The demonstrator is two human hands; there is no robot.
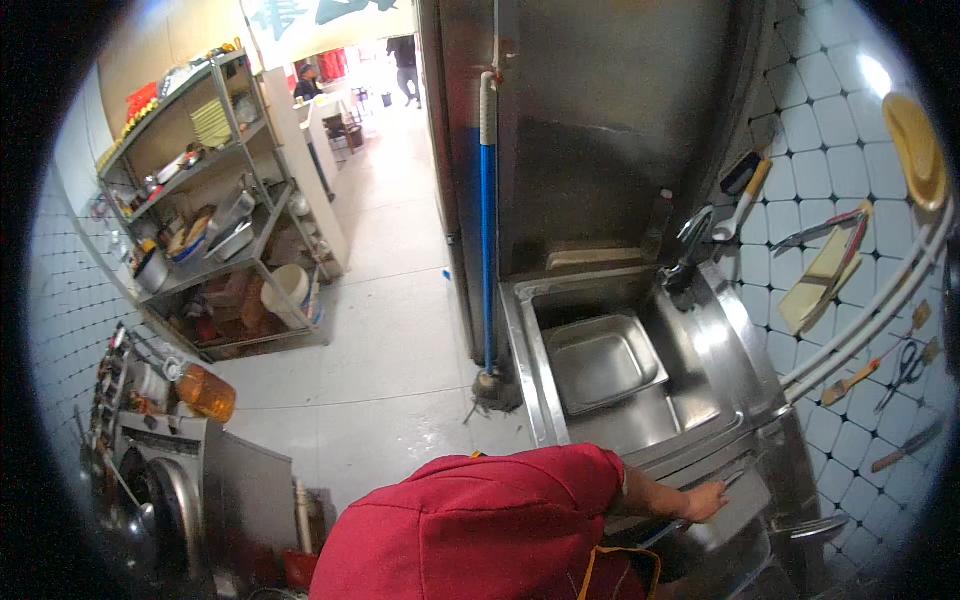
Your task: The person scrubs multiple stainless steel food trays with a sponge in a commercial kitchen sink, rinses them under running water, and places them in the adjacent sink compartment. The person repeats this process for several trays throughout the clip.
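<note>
At the lower right my left hand (705, 501) reaches out from a red sleeve, its fingers closed over a thin pale rod or rim. Which of the two it is cannot be told. Under and beside the hand lies a flat grey metal surface (739, 506). My right hand is out of view. Just above the arm is a stainless steel sink (694, 424) with a rectangular metal pan (600, 360) in it. A curved faucet (697, 225) stands at the sink's back corner. A yellow-trimmed apron edge shows beside the red garment.
A blue-handled mop (487, 247) stands left of the sink. Scissors (909, 364), brushes and knives hang on the tiled wall at right. A loaded metal shelf (262, 240) and a wok (161, 510) are at left. Two people are beyond the doorway.
</note>
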